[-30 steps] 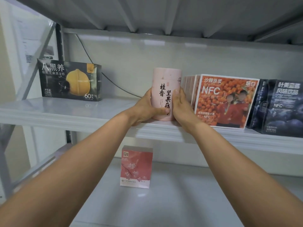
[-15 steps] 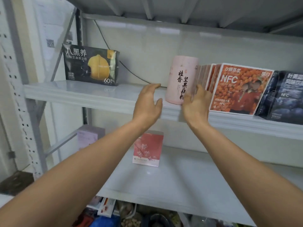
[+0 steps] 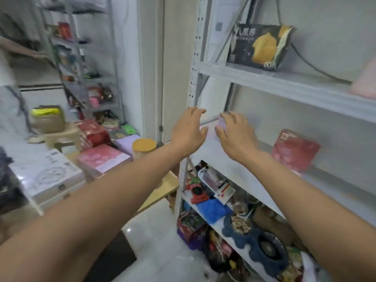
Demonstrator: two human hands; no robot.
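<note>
Left hand (image 3: 189, 133) spread, empty | right hand (image 3: 236, 135) spread, empty | lilac box (image 3: 221, 124) axis hidden

Single head-worn wide-angle view, looking forward and down. Left hand (image 3: 189, 132) and right hand (image 3: 236, 137) sit mid-frame at arm's length, before the corner post (image 3: 193, 78) of a shelving rack (image 3: 284, 83); floor boxes (image 3: 103, 159) lie farther left.
</note>
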